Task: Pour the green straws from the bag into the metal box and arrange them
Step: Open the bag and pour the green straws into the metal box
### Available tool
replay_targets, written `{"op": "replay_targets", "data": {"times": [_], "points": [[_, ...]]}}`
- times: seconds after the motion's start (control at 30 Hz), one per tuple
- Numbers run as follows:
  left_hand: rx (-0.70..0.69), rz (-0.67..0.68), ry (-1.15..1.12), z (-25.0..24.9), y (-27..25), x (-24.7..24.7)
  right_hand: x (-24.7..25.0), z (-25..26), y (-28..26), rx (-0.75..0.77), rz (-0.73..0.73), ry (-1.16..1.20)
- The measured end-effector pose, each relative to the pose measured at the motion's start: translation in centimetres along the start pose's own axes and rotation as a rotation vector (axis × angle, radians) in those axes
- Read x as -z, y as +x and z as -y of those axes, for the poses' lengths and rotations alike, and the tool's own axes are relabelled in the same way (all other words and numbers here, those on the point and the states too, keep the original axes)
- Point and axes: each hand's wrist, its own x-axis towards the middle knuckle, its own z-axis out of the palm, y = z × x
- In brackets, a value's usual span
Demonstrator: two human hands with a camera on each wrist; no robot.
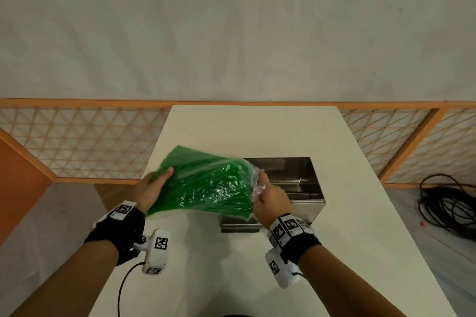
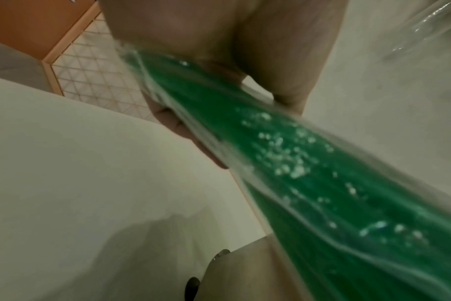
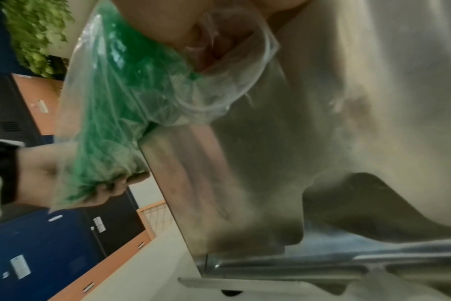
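Observation:
A clear plastic bag (image 1: 206, 180) full of green straws (image 1: 190, 167) hangs in the air over the white table (image 1: 257, 131), its right end above the left part of the open metal box (image 1: 291, 175). My left hand (image 1: 152, 190) grips the bag's closed left end, thumb on top. My right hand (image 1: 270, 198) pinches the bag's open mouth (image 3: 234, 85) at the box's rim. The left wrist view shows the bag (image 2: 296, 163) edge-on between thumb and fingers. In the right wrist view the straws (image 3: 111, 114) sit inside the bag beside the box wall (image 3: 193, 183). The box looks empty.
An orange lattice railing (image 1: 77, 141) runs behind the table. A coil of black cable (image 1: 448, 203) lies on the floor at the right. A black cord (image 1: 123, 288) trails from my left wrist camera.

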Motion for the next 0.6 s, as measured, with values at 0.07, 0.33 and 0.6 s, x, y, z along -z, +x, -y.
{"op": "replay_targets", "data": {"times": [0.07,0.33,0.6], "points": [[-0.037,-0.033,-0.055,-0.2,-0.2,0.4,-0.3,0.6,-0.9,0.052,0.036,0.031],[-0.148,0.039,-0.285,-4.0,-0.7,1.0,1.9,0.0,1.2,-0.005,0.11,0.281],[-0.516,0.182,-0.239,-10.1,-2.3,0.5,6.0,-2.0,1.3,-0.022,-0.05,0.306]]}}
